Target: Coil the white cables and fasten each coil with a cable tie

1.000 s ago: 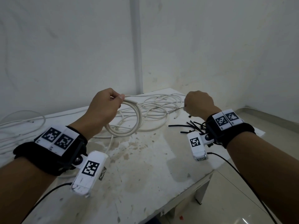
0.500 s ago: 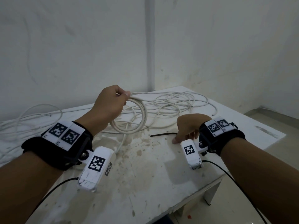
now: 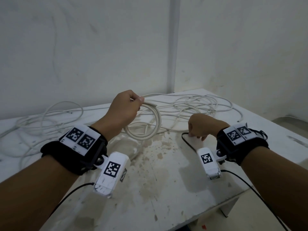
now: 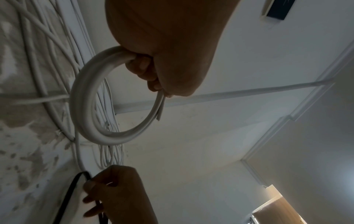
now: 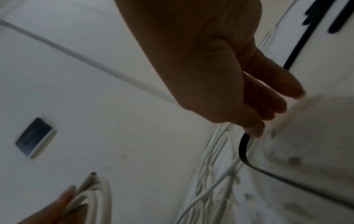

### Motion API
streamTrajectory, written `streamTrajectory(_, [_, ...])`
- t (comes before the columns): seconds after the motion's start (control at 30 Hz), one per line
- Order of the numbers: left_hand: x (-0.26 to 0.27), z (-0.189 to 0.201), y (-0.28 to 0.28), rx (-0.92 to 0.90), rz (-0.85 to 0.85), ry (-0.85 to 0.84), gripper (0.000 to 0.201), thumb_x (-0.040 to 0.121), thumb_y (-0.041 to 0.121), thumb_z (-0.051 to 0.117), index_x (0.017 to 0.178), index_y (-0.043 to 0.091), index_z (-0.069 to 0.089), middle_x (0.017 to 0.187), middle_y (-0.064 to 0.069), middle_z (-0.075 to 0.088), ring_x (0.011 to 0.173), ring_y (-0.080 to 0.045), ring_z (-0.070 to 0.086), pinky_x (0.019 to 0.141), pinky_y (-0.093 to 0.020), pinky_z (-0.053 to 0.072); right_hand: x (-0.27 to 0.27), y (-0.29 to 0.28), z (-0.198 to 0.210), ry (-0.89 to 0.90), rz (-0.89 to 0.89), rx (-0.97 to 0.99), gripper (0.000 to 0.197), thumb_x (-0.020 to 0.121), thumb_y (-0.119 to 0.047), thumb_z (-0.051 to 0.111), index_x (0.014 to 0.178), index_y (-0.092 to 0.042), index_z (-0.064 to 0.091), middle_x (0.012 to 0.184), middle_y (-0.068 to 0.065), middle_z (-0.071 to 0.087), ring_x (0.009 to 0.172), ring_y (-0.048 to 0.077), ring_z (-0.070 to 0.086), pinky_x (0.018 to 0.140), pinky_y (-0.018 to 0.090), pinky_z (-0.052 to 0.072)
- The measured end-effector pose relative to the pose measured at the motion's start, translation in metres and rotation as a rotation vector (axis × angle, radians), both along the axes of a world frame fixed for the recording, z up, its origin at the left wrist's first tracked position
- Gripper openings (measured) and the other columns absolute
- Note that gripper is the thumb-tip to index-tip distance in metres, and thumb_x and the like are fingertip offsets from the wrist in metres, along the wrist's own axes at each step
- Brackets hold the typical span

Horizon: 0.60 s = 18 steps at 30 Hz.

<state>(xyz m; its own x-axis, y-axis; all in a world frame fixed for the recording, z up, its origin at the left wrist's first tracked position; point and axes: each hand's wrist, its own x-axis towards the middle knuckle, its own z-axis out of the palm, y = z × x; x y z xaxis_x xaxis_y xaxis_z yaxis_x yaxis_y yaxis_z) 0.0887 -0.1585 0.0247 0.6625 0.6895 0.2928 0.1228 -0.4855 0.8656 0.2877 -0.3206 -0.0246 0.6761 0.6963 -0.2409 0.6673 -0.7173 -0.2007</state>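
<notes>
My left hand grips a small coil of thick white cable by its top and holds it upright above the table. The left wrist view shows the coil as a ring of a few turns, with one cut end sticking out by my fingers. To the right, my right hand is low on the tabletop and pinches one end of a black cable tie. The tie curves away across the table under my right hand.
Loose white cables sprawl over the back of the stained white table, with more at the far left. Several spare black ties lie beyond my right hand. The table's front-right edge drops to the floor. Walls stand close behind.
My right hand came down from near the tie pile onto the table with one black tie, which now bends in a curve. My left hand still holds the coil up.
</notes>
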Motion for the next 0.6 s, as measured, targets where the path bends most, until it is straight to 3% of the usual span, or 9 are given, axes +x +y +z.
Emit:
streamTrajectory(0.13, [-0.008, -0.001, 0.008, -0.022, -0.005, -0.008, 0.018, 0.098, 0.028, 0.058, 0.084, 0.016, 0.059, 0.071, 0.0, 0.06, 0.043, -0.004, 0.041, 0.044, -0.02, 0.031, -0.021, 0.023, 0.028, -0.191, 0.086, 0.245, 0.014, 0.088, -0.014, 0.068, 0.08, -0.005, 0.074, 0.07, 0.005, 0.075, 0.06, 0.009, 0.072, 0.059, 0.02, 0.054])
streamTrajectory(0.2, [-0.014, -0.002, 0.011, -0.003, -0.014, -0.012, 0.02, 0.098, 0.027, 0.058, 0.081, 0.018, 0.058, 0.07, 0.0, 0.06, 0.038, 0.0, 0.039, 0.045, -0.022, 0.031, -0.033, 0.042, 0.042, -0.214, 0.136, 0.392, 0.006, 0.085, -0.016, 0.073, 0.08, -0.013, 0.071, 0.064, -0.002, 0.072, 0.052, 0.002, 0.067, 0.064, 0.021, 0.054])
streamTrajectory(0.3, [-0.026, -0.001, 0.018, 0.047, -0.016, -0.008, 0.02, 0.098, 0.026, 0.058, 0.081, 0.016, 0.057, 0.07, -0.003, 0.059, 0.039, -0.002, 0.037, 0.043, -0.018, 0.031, -0.047, 0.077, 0.054, -0.216, 0.209, 0.536, 0.011, 0.082, -0.025, 0.078, 0.088, -0.019, 0.072, 0.073, -0.002, 0.072, 0.065, 0.014, 0.071, 0.074, 0.025, 0.053])
streamTrajectory(0.37, [-0.032, 0.003, 0.025, 0.086, -0.004, 0.006, 0.02, 0.098, 0.025, 0.058, 0.08, 0.016, 0.056, 0.068, -0.006, 0.058, 0.045, -0.007, 0.04, 0.044, -0.017, 0.032, -0.055, 0.102, 0.057, -0.228, 0.257, 0.621, 0.011, 0.081, -0.027, 0.079, 0.084, -0.017, 0.076, 0.075, 0.0, 0.072, 0.071, 0.02, 0.07, 0.08, 0.032, 0.055])
streamTrajectory(0.47, [-0.034, 0.009, 0.039, 0.148, 0.046, 0.022, 0.02, 0.098, 0.025, 0.058, 0.081, 0.015, 0.057, 0.066, -0.006, 0.057, 0.06, -0.018, 0.051, 0.054, -0.024, 0.037, -0.062, 0.135, 0.056, -0.16, 0.323, 0.759, 0.015, 0.083, -0.029, 0.077, 0.08, -0.014, 0.079, 0.061, -0.006, 0.066, 0.063, 0.011, 0.066, 0.074, 0.029, 0.054])
streamTrajectory(0.53, [-0.033, 0.01, 0.049, 0.171, 0.093, 0.033, 0.02, 0.098, 0.026, 0.058, 0.082, 0.014, 0.059, 0.066, -0.003, 0.059, 0.059, -0.013, 0.052, 0.054, -0.022, 0.038, -0.065, 0.151, 0.054, -0.065, 0.371, 0.863, 0.018, 0.084, -0.03, 0.076, 0.079, -0.014, 0.079, 0.057, -0.01, 0.062, 0.057, 0.007, 0.062, 0.067, 0.025, 0.052])
streamTrajectory(0.6, [-0.03, 0.01, 0.06, 0.179, 0.125, 0.046, 0.021, 0.098, 0.027, 0.058, 0.085, 0.011, 0.06, 0.067, 0.003, 0.061, 0.048, -0.004, 0.044, 0.047, -0.015, 0.034, -0.064, 0.164, 0.052, 0.079, 0.412, 0.948, 0.019, 0.085, -0.032, 0.076, 0.079, -0.013, 0.078, 0.059, -0.007, 0.066, 0.056, 0.01, 0.064, 0.064, 0.025, 0.053])
